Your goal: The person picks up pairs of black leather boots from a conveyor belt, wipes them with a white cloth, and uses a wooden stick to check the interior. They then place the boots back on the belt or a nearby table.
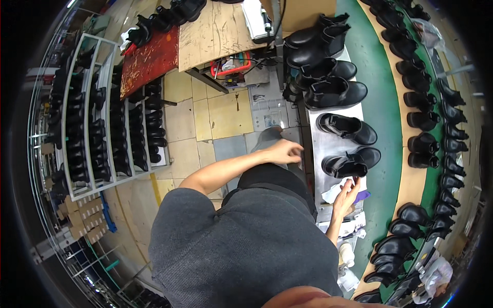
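My right hand (345, 199) is at the metal ledge, fingers stretched and apart, beside a crumpled white cloth or paper (332, 192) and a small purple piece (362, 196). Just beyond its fingertips stands a black ankle boot (345, 164), its opening towards me. A second black boot (345, 127) stands farther along the ledge. Over my thigh hovers my left hand (283, 152), fingers loosely bent and a little apart, with nothing visible in them.
More black boots (336, 92) stand at the ledge's far end. Beyond a green surface (382, 102), a tan belt (409, 167) carries several boots. A shoe rack (105, 118) stands left; a wooden table (215, 33) stands ahead. A white bottle (347, 254) lies near my right elbow.
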{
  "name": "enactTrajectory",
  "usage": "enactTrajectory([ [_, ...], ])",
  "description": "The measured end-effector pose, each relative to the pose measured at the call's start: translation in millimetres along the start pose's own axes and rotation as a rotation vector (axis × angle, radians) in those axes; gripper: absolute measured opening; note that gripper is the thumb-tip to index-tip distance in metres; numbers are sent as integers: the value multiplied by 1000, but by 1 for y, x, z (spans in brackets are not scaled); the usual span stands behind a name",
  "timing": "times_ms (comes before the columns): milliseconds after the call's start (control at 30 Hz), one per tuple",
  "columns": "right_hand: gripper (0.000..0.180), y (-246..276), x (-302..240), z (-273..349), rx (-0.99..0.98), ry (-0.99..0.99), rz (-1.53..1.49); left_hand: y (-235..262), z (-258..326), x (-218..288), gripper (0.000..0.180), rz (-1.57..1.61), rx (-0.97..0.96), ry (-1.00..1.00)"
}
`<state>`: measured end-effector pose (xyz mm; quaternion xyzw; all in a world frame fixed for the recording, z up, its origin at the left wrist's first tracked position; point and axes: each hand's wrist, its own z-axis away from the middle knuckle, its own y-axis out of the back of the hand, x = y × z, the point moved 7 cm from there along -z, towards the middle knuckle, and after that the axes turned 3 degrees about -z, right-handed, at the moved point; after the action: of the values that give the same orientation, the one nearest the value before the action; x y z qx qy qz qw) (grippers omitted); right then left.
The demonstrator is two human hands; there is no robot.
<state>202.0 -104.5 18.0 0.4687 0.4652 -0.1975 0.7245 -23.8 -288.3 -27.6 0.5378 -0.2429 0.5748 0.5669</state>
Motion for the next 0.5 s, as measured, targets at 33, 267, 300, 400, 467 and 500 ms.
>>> enactTrajectory([
  [33, 55, 1, -5, 1, 35, 8, 14, 16, 5, -30, 45, 58, 78, 79],
  [267, 48, -3, -66, 4, 290, 76, 219, 255, 64, -296, 23, 5, 1126, 669],
  [300, 49, -7, -75, 4, 315, 86, 301, 289, 74, -297, 25, -247, 1161, 680],
  [400, 52, -12, -97, 10, 424, 66, 354, 351, 87, -341, 35, -304, 1043, 1051],
  [467, 52, -22, -115, 17, 466, 27, 422, 370, 65, -344, 42, -306, 913, 1113],
  [500, 52, -29, -126, 19, 469, 17, 494, 373, 55, -340, 42, -344, 854, 1117],
])
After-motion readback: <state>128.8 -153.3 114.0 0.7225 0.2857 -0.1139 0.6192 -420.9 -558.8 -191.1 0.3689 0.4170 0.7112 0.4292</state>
